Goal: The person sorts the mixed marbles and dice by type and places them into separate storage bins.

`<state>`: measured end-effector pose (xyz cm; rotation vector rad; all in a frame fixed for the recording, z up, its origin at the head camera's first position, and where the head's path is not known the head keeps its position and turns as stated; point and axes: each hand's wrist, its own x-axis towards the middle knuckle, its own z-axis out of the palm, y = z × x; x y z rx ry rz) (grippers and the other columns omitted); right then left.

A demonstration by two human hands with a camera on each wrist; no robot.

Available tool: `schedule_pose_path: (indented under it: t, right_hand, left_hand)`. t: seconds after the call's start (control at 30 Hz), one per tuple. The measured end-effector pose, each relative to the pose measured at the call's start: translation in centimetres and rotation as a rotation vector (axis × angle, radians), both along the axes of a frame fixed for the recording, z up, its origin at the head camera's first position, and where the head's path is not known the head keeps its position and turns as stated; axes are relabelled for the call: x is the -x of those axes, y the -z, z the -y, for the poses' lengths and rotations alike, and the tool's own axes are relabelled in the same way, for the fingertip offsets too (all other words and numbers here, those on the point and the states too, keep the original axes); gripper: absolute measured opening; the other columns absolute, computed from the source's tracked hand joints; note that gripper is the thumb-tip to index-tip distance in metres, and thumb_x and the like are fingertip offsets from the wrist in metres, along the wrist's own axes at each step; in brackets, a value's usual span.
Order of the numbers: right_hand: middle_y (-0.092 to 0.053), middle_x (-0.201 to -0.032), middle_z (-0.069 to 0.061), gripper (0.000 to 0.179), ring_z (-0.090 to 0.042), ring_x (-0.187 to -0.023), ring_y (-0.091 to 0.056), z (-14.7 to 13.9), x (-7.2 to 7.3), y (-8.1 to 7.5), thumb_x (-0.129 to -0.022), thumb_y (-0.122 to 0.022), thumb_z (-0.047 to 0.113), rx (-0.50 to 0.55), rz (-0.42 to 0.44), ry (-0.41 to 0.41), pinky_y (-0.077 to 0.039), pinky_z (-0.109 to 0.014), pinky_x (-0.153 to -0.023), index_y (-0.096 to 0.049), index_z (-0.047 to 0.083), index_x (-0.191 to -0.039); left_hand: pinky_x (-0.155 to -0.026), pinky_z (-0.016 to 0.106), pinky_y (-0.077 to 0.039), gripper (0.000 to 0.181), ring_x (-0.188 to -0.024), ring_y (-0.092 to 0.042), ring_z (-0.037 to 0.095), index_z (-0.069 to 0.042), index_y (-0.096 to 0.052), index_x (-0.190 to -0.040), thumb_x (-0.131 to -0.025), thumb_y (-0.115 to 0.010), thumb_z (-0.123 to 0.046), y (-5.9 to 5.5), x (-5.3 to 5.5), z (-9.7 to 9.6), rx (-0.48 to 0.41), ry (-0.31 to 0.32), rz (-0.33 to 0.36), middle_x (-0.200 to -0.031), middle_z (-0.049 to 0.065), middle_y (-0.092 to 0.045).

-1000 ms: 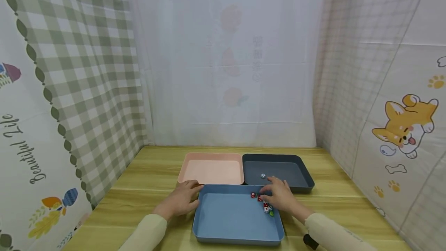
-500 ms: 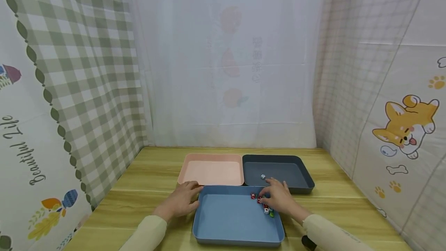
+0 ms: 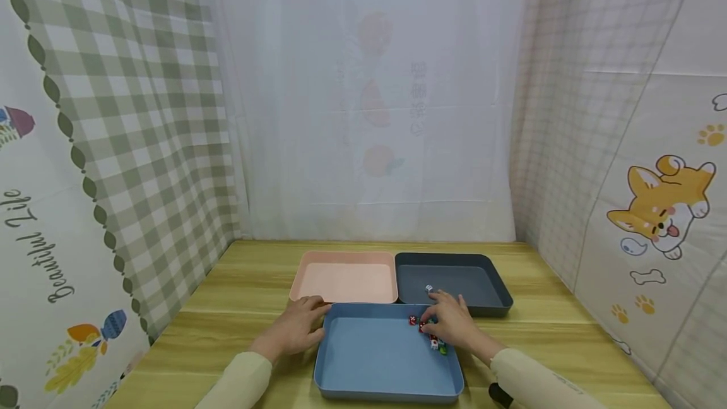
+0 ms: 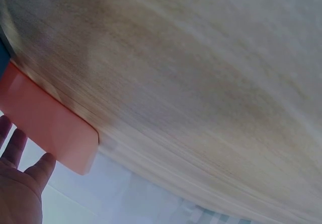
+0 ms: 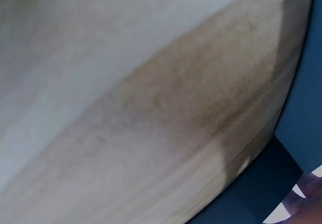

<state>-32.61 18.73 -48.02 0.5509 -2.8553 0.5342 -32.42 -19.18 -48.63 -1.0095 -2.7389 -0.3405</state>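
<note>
Dice are sitting between 1 and 3 o'clock in the blue tray. Right hand is over them, can't tell if it's pinching any. Left hand has its fingers loosely spread at the tray's 10 o'clock edge.

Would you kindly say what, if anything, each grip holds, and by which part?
The right grip is at a red die in the blue tray; whether the die is pinched cannot be told. The left grip, beside that tray, holds nothing.
</note>
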Motion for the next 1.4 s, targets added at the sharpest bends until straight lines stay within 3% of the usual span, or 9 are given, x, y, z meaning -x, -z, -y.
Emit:
schedule_pose_path:
  t: [0.17,0.43,0.8,1.07,1.4]
  right_hand:
    - [-0.057,-0.135,-0.021,0.008,-0.046,-0.135,-0.039,0.0,0.0,-0.1,-0.077,-0.085,0.022,0.011,-0.001,-0.013,-0.017,-0.076,-0.104,-0.078,0.022,-0.079]
    - [-0.055,-0.137,-0.022,0.007,-0.045,-0.137,-0.038,0.0,0.1,-0.8,-0.078,-0.085,0.022,0.040,0.014,-0.037,-0.015,-0.074,-0.106,-0.078,0.023,-0.080]
    - [-0.053,-0.139,-0.022,0.005,-0.047,-0.137,-0.037,0.3,-0.1,-2.0,-0.081,-0.082,0.020,0.081,0.025,-0.062,-0.015,-0.073,-0.107,-0.079,0.019,-0.084]
    - [-0.053,-0.140,-0.021,0.004,-0.047,-0.138,-0.033,-0.1,0.5,-2.2,-0.083,-0.081,0.022,0.118,0.035,-0.056,-0.013,-0.072,-0.108,-0.078,0.025,-0.085]
    - [-0.052,-0.140,-0.022,0.004,-0.047,-0.138,-0.034,-0.4,1.0,-3.0,-0.083,-0.080,0.024,0.121,0.033,-0.048,-0.014,-0.071,-0.109,-0.078,0.022,-0.086]
  left_hand:
    - [-0.100,0.055,-0.041,0.051,-0.124,-0.048,0.036,-0.001,-0.057,-0.138,-0.093,-0.056,-0.023,0.0,0.1,0.0,-0.002,0.008,-0.020,-0.133,0.016,-0.051]
    - [-0.102,0.056,-0.039,0.051,-0.127,-0.045,0.037,-0.002,-0.055,-0.140,-0.094,-0.056,-0.022,-0.3,0.1,-0.1,0.001,-0.003,0.035,-0.136,0.017,-0.049]
    - [-0.101,0.057,-0.039,0.050,-0.128,-0.045,0.038,-0.001,-0.054,-0.140,-0.095,-0.055,-0.022,-0.9,-0.2,-0.1,0.011,-0.020,0.056,-0.137,0.019,-0.049]
    - [-0.102,0.056,-0.040,0.051,-0.128,-0.045,0.037,-0.002,-0.054,-0.140,-0.094,-0.056,-0.024,-0.3,-0.1,-0.1,0.011,-0.017,0.036,-0.137,0.017,-0.050]
    - [-0.102,0.055,-0.039,0.051,-0.129,-0.044,0.035,-0.004,-0.054,-0.142,-0.095,-0.055,-0.024,-0.1,-0.1,-0.1,0.010,-0.025,0.040,-0.138,0.015,-0.049]
